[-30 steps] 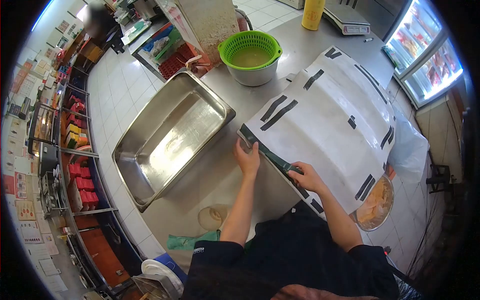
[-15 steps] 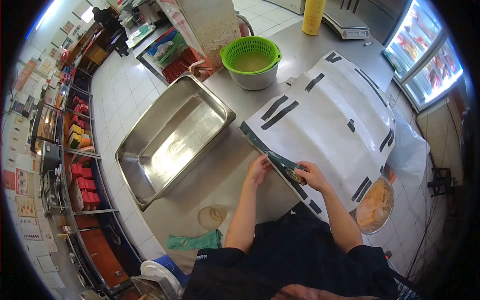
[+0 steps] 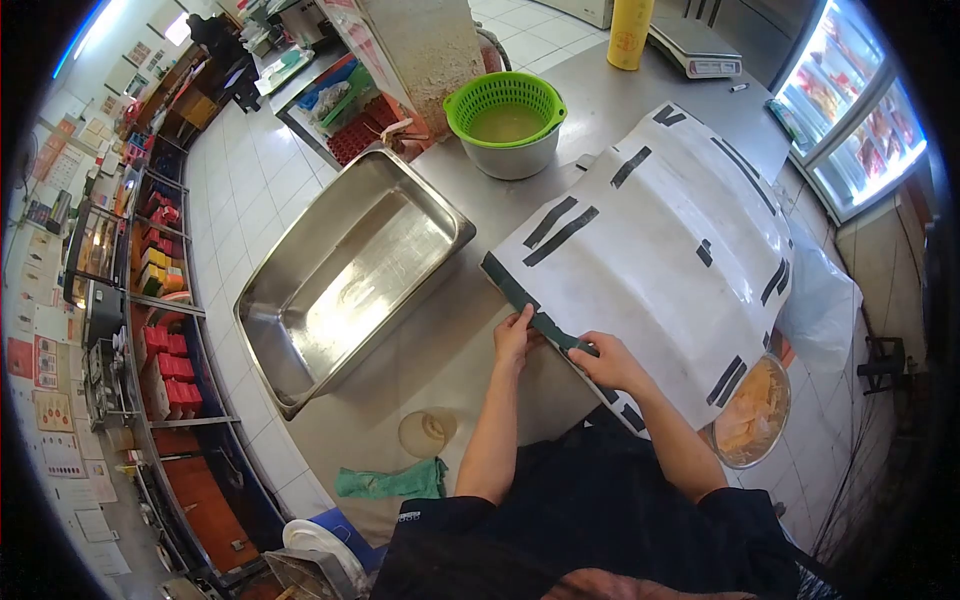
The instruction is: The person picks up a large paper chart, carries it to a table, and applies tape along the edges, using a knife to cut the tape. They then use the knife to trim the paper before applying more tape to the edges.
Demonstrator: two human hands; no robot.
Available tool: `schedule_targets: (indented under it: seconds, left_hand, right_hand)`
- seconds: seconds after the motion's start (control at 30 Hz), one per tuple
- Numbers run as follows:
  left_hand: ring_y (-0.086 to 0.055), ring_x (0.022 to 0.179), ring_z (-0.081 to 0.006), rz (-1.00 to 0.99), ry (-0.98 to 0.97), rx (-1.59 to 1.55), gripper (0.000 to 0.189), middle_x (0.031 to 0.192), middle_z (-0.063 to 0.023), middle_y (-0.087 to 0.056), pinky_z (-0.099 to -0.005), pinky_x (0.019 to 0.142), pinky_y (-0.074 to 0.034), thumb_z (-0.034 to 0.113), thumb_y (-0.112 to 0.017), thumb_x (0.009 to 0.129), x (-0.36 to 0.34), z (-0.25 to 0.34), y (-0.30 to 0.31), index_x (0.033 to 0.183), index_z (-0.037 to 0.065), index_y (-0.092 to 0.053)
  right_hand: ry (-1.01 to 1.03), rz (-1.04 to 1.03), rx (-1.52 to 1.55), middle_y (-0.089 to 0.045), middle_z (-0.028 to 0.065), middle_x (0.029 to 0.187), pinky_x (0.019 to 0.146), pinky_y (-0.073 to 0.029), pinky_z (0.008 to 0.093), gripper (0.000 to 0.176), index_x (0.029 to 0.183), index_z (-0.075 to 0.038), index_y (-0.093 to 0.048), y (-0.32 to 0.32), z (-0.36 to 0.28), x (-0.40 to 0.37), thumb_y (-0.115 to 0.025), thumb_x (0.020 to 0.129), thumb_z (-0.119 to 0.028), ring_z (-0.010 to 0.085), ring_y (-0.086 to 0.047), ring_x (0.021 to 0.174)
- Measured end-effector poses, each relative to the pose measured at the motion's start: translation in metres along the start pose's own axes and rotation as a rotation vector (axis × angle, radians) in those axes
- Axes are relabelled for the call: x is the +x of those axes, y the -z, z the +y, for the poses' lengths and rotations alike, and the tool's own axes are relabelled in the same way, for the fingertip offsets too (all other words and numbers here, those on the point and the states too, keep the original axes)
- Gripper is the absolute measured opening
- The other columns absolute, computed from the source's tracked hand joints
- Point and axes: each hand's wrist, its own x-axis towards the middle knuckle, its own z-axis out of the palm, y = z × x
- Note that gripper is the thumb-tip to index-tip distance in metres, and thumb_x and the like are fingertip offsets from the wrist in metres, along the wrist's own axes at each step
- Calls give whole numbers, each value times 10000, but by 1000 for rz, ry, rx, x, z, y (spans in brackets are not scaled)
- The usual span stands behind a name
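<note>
A large white sheet (image 3: pixel 640 260) with black tape strips on it lies over the table, its surface bulging in ridges. Along its near left edge runs a dark green strip of tape (image 3: pixel 510 285). My left hand (image 3: pixel 513 340) pinches the strip and the sheet's edge, thumb on top and the other fingers partly hidden beneath. Farther down that edge, my right hand (image 3: pixel 612 365) has the strip's lower part between thumb and fingers. The strip's end is hidden in the right hand.
A deep steel pan (image 3: pixel 350 290) stands left of the sheet. Behind are a green colander in a pot (image 3: pixel 505 125), a yellow bottle (image 3: pixel 628 35) and a scale (image 3: pixel 697 50). A glass (image 3: pixel 427 433), a green cloth (image 3: pixel 392 480) and a bowl of orange food (image 3: pixel 755 410) are nearby.
The strip now lies flatter and straighter along the sheet's edge. My right hand has shifted slightly and turned over the strip; my left hand stays near the same spot.
</note>
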Motion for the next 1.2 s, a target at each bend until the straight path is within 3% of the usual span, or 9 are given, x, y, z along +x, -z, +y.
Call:
schedule_targets:
  seconds: [0.07,0.13,0.23,0.37,0.57,0.67,0.73,0.93,1.2]
  left_hand:
    - [-644,702,-191,-42,49,-69,414,896,-85,-664,-325,591,-524,432,-601,895,0,7,3,1021,38,-588]
    - [-635,808,-199,-78,48,-201,403,929,-74,-656,-370,715,-509,446,-574,906,9,13,9,1040,67,-594]
    - [-620,867,-193,-135,20,-345,382,942,-58,-648,-388,783,-491,448,-559,913,26,19,14,1057,95,-596]
    - [-604,836,-187,-66,-89,-429,320,925,-43,-635,-390,767,-485,399,-560,924,48,23,13,1057,110,-590]
    - [-640,748,-198,177,-131,-214,263,922,-46,-619,-351,570,-555,357,-535,948,43,30,6,935,95,-541]
    - [-628,802,-216,147,-78,-104,243,904,-47,-617,-411,663,-524,342,-517,958,32,38,3,979,99,-513]
    - [-632,774,-214,159,-78,-42,246,883,-55,-609,-405,636,-541,341,-502,964,29,42,2,992,96,-499]
    - [-633,740,-201,184,-153,127,259,873,-81,-596,-361,547,-578,322,-471,976,36,36,6,947,66,-493]
    - [-634,704,-191,223,-195,140,249,858,-91,-609,-327,497,-566,292,-491,968,38,32,8,933,46,-510]
  right_hand:
    - [-14,7,-6,-622,67,703,554,-449,278,326,1072,23,-593,0,-5,-4,-633,866,-226,119,-571,608]
    - [5,44,-11,-626,72,708,574,-453,284,342,1084,28,-590,-3,-1,-5,-638,863,-229,127,-573,614]
    - [7,18,2,-648,227,980,793,-496,391,461,1114,7,-594,-2,-5,-12,-653,832,-353,329,-640,903]
    - [25,86,5,-653,220,981,786,-499,392,447,1117,-3,-594,-6,-19,-20,-660,830,-339,334,-648,893]
    - [49,140,-37,-662,216,951,786,-499,398,426,1113,-29,-600,-8,-18,-24,-662,824,-335,349,-650,897]
    - [3,136,-148,-664,215,930,776,-502,417,451,1176,-75,-572,-10,-15,-24,-648,826,-349,360,-647,889]
    - [-44,147,-255,-664,212,922,769,-502,437,468,1233,-133,-545,-9,-15,-24,-626,832,-360,369,-644,880]
    - [-13,-49,-613,-661,187,898,771,-491,473,450,1329,-311,-478,-5,-39,-26,-512,882,-345,373,-636,851]
    - [-61,-132,-809,-664,159,874,738,-506,444,443,1343,-307,-472,-3,-40,-14,-461,901,-286,323,-650,827]
